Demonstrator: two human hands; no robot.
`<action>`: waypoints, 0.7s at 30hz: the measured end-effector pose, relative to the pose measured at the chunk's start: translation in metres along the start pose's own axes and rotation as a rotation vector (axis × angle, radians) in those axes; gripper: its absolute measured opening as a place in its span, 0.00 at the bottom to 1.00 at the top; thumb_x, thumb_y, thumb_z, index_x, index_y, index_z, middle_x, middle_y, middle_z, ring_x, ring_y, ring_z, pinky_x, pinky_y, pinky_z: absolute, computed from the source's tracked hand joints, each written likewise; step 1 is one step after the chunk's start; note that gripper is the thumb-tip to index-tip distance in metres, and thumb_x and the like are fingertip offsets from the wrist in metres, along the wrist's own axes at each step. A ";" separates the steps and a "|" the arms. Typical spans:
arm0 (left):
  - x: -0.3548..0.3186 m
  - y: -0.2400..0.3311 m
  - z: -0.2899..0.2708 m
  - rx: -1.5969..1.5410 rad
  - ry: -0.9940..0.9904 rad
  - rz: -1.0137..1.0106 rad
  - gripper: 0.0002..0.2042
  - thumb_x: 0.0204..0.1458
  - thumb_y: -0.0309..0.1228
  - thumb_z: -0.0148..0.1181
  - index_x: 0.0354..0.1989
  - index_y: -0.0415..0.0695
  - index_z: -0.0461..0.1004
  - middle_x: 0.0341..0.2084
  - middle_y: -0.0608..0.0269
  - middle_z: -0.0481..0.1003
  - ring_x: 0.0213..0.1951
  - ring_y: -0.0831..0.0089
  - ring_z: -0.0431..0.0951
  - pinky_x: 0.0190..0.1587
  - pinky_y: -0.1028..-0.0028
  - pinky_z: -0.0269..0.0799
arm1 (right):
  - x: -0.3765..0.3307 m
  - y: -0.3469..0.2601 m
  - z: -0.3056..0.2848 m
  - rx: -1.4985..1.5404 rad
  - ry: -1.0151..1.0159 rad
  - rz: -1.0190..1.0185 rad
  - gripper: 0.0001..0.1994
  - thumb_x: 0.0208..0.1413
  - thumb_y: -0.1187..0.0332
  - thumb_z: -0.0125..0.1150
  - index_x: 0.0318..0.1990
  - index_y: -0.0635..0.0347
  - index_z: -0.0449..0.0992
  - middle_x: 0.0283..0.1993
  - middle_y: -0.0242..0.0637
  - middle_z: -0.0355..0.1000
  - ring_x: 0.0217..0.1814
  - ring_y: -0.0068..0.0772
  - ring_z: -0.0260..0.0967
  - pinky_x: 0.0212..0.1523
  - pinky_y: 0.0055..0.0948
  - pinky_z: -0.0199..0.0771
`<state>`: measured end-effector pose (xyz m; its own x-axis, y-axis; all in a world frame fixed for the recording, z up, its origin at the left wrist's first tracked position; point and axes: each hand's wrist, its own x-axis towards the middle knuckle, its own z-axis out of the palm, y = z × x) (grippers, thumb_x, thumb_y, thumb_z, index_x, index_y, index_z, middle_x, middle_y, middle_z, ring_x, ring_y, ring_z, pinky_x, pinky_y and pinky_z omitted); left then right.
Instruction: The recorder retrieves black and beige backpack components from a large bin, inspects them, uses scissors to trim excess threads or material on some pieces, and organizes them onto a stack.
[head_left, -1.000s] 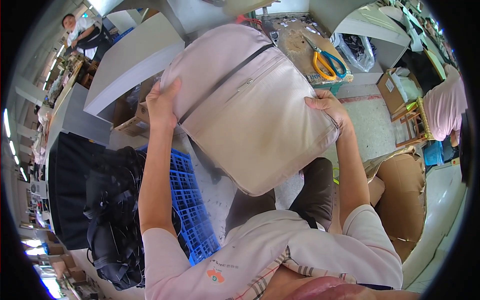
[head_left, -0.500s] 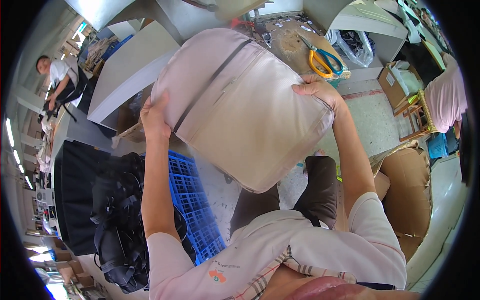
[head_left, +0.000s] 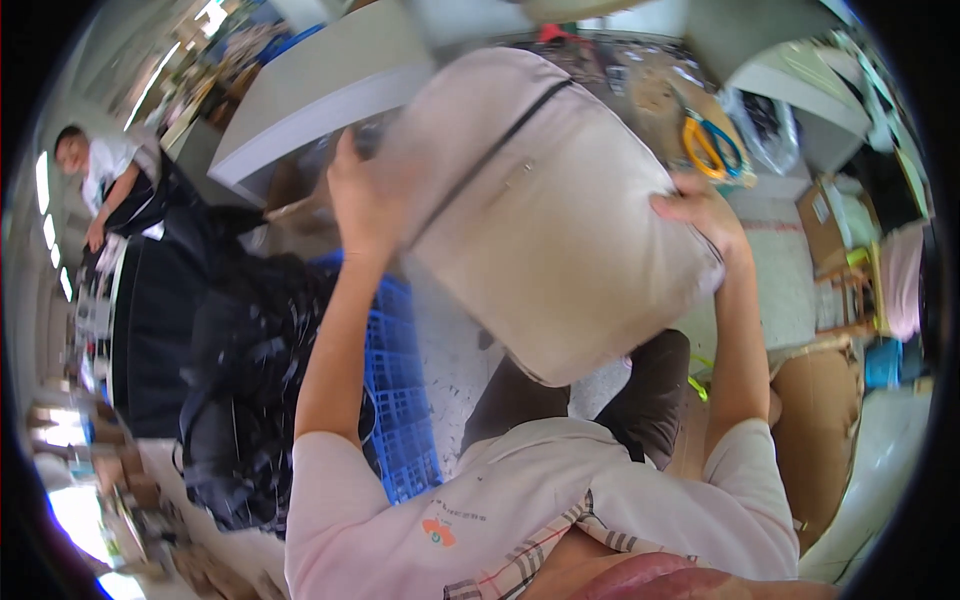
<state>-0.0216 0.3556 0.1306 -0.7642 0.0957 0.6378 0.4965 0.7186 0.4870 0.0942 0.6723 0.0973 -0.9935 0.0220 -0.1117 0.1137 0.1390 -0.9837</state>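
Observation:
A pale beige backpack (head_left: 565,235) with rounded corners and a dark zip line hangs tilted in front of me, above my knees. My right hand (head_left: 706,212) is closed on its right edge, with the thumb lying on the front face. At the backpack's left edge is my left hand (head_left: 368,200), smeared by motion. Its thumb side points up, and I cannot make out whether the fingers still grip the fabric. The back of the backpack is hidden.
Black backpacks (head_left: 250,390) are heaped at my left beside a blue plastic crate (head_left: 400,400). Yellow-and-blue-handled scissors (head_left: 712,148) lie on a worn bench ahead. A large cardboard box (head_left: 820,430) stands at right. Another person (head_left: 110,180) is at far left.
My view has turned left, so the surroundings have shifted right in it. The left hand has changed its pose at the backpack's edge and blurs; the right hand keeps its grip.

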 end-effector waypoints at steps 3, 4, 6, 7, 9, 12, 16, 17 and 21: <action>-0.012 0.043 -0.038 0.088 -0.270 0.567 0.40 0.25 0.37 0.67 0.52 0.39 0.55 0.49 0.49 0.59 0.51 0.54 0.57 0.52 0.62 0.51 | -0.008 -0.026 0.043 -0.116 -0.334 -0.166 0.10 0.41 0.70 0.58 0.31 0.67 0.72 0.24 0.30 0.69 0.25 0.16 0.63 0.29 0.20 0.64; -0.019 0.066 -0.046 0.092 -0.488 0.602 0.40 0.24 0.36 0.67 0.51 0.41 0.56 0.49 0.50 0.58 0.49 0.55 0.59 0.50 0.63 0.54 | -0.006 -0.040 0.058 -0.303 -0.518 -0.237 0.10 0.41 0.70 0.57 0.32 0.67 0.71 0.22 0.31 0.69 0.25 0.16 0.63 0.28 0.21 0.64; -0.033 0.083 -0.043 0.066 -0.857 0.541 0.32 0.26 0.35 0.65 0.45 0.41 0.63 0.33 0.52 0.69 0.35 0.56 0.69 0.37 0.65 0.63 | -0.006 -0.061 0.093 -0.404 -0.649 -0.295 0.10 0.38 0.71 0.57 0.30 0.66 0.71 0.20 0.39 0.68 0.21 0.23 0.62 0.27 0.24 0.63; -0.036 0.091 -0.048 0.194 -1.148 0.359 0.27 0.27 0.34 0.63 0.42 0.40 0.66 0.26 0.53 0.72 0.29 0.56 0.71 0.33 0.66 0.65 | -0.002 -0.066 0.107 -0.514 -0.663 -0.405 0.09 0.38 0.72 0.57 0.29 0.66 0.71 0.21 0.44 0.67 0.21 0.30 0.62 0.27 0.25 0.62; -0.044 0.062 -0.052 0.107 -1.113 0.261 0.23 0.28 0.34 0.62 0.37 0.39 0.69 0.21 0.53 0.71 0.27 0.55 0.71 0.30 0.66 0.65 | 0.002 -0.084 0.132 -0.717 -0.712 -0.455 0.10 0.38 0.72 0.55 0.31 0.66 0.71 0.23 0.50 0.65 0.24 0.46 0.61 0.27 0.27 0.62; -0.054 0.037 -0.080 -0.036 -1.030 0.174 0.16 0.31 0.33 0.61 0.30 0.38 0.72 0.18 0.51 0.71 0.24 0.57 0.71 0.27 0.67 0.64 | -0.001 -0.073 0.147 -0.494 -0.510 -0.694 0.11 0.41 0.71 0.54 0.34 0.65 0.71 0.25 0.45 0.69 0.24 0.38 0.64 0.29 0.26 0.63; -0.062 0.001 -0.150 -0.258 -0.855 -0.189 0.14 0.34 0.38 0.61 0.20 0.37 0.72 0.11 0.59 0.69 0.17 0.76 0.69 0.18 0.74 0.60 | -0.021 -0.033 0.118 -0.190 0.108 -0.666 0.10 0.46 0.70 0.53 0.37 0.64 0.71 0.29 0.38 0.71 0.29 0.27 0.66 0.34 0.23 0.65; -0.061 0.002 -0.172 -0.151 -0.747 -0.321 0.15 0.34 0.39 0.62 0.18 0.37 0.72 0.09 0.64 0.66 0.15 0.81 0.65 0.16 0.77 0.57 | -0.027 -0.012 0.108 -0.199 0.157 -0.572 0.11 0.48 0.69 0.52 0.39 0.64 0.70 0.32 0.36 0.70 0.33 0.25 0.65 0.36 0.23 0.65; -0.081 -0.010 -0.220 -0.402 -0.303 -0.627 0.11 0.32 0.30 0.63 0.25 0.38 0.74 0.18 0.66 0.72 0.20 0.80 0.70 0.25 0.81 0.64 | -0.054 0.068 0.132 0.046 -0.155 -0.078 0.20 0.47 0.65 0.56 0.47 0.66 0.64 0.42 0.37 0.66 0.42 0.26 0.63 0.41 0.23 0.63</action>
<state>0.1258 0.1896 0.2052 -0.9997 -0.0193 0.0129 0.0040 0.4030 0.9152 0.1543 0.5499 0.0180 -0.9888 -0.1403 -0.0514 0.0391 0.0889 -0.9953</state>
